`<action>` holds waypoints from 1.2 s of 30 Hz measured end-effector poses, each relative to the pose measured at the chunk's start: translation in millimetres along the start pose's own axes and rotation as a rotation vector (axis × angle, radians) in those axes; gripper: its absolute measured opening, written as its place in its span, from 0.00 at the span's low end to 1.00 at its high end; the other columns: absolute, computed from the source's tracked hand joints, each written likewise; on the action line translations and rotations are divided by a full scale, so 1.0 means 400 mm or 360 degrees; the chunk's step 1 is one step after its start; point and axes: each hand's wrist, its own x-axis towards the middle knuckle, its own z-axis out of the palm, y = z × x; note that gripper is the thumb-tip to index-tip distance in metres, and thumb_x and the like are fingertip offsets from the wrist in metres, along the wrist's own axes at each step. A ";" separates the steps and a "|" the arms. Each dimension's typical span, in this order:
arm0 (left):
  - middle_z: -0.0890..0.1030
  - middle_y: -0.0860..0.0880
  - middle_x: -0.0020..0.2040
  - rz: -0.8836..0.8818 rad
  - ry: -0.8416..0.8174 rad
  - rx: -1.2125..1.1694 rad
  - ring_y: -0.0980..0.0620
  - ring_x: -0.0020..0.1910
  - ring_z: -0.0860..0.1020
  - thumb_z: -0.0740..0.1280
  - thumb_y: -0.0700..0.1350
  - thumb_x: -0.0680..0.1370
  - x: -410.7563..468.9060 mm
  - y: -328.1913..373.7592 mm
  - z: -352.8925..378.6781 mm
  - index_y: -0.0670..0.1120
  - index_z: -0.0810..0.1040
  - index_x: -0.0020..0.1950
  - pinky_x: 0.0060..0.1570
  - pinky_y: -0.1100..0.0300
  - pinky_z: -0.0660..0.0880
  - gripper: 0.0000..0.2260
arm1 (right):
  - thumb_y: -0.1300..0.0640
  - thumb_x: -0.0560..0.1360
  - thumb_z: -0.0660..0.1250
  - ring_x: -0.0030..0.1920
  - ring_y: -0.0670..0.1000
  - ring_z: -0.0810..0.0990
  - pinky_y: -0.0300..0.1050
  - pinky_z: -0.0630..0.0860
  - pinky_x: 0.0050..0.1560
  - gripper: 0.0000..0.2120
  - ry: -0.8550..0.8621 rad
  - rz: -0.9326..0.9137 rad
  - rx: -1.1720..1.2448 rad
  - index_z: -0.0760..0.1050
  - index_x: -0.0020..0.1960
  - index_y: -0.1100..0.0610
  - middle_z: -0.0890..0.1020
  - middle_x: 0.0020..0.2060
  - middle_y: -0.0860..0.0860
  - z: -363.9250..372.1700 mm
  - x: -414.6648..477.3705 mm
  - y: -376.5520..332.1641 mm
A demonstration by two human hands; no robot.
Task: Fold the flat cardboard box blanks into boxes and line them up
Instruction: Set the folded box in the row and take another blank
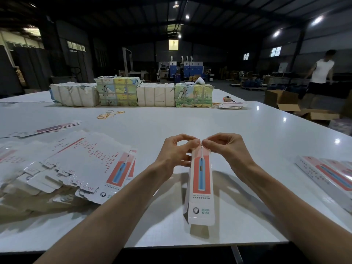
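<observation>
White table (pixel 247 126), dim warehouse: left hand (pixel 177 151) and right hand (pixel 226 149) pinch the far end of the box (pixel 201 187) at six o'clock (flat blanks (pixel 85 159) at nine); uneven pressure may crease it.

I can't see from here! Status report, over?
Left hand, right hand pinching box top. Flat stack left, finished boxes right. Nothing in the way.
</observation>
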 end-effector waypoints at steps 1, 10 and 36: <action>0.87 0.45 0.38 0.0002 0.0005 0.0000 0.46 0.39 0.88 0.72 0.52 0.81 0.001 0.000 -0.001 0.50 0.82 0.52 0.33 0.60 0.82 0.07 | 0.57 0.79 0.73 0.43 0.55 0.88 0.40 0.84 0.46 0.06 -0.0004 0.0006 0.0007 0.85 0.46 0.59 0.87 0.39 0.52 0.002 -0.001 0.001; 0.87 0.39 0.44 -0.0037 -0.0037 -0.0188 0.42 0.45 0.88 0.73 0.52 0.81 0.001 0.004 -0.010 0.40 0.82 0.58 0.37 0.55 0.84 0.16 | 0.49 0.77 0.73 0.47 0.59 0.88 0.42 0.83 0.44 0.14 -0.0131 0.0244 0.0288 0.84 0.52 0.61 0.87 0.43 0.57 0.013 0.003 0.000; 0.85 0.39 0.55 -0.0149 0.0273 -0.0612 0.44 0.45 0.88 0.74 0.45 0.81 0.023 -0.044 -0.001 0.41 0.78 0.60 0.42 0.55 0.85 0.12 | 0.26 0.75 0.63 0.56 0.49 0.78 0.47 0.82 0.53 0.37 -0.0394 -0.0211 -0.1860 0.58 0.76 0.44 0.75 0.65 0.48 0.045 -0.067 -0.054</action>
